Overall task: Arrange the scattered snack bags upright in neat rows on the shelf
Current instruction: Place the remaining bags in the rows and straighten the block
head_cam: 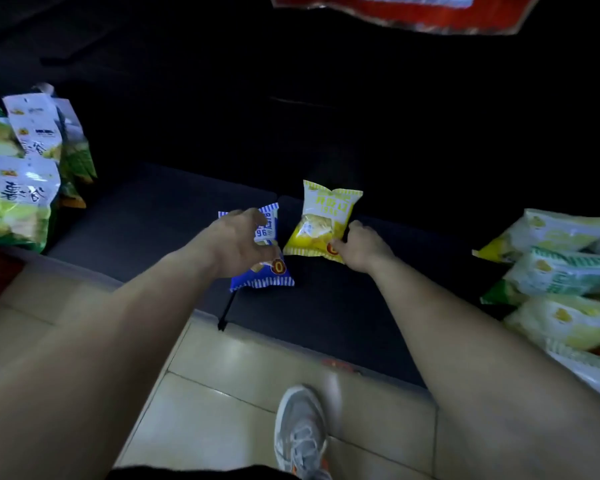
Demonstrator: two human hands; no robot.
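A blue snack bag [269, 273] lies on the dark bottom shelf [146, 216], partly under my left hand [238, 244], whose curled fingers hold its middle. Right beside it sits a yellow snack bag [321, 220], tilted up at the back. My right hand [359, 245] pinches the yellow bag's lower right corner. Both bags rest near the middle of the shelf, close to its front edge.
Green and white snack bags [18, 188] stand upright at the shelf's left end. More green and yellow bags [565, 268] lie piled flat at the right. A red bag [430, 12] hangs overhead. Beige floor tiles and my grey shoe [300, 434] are below.
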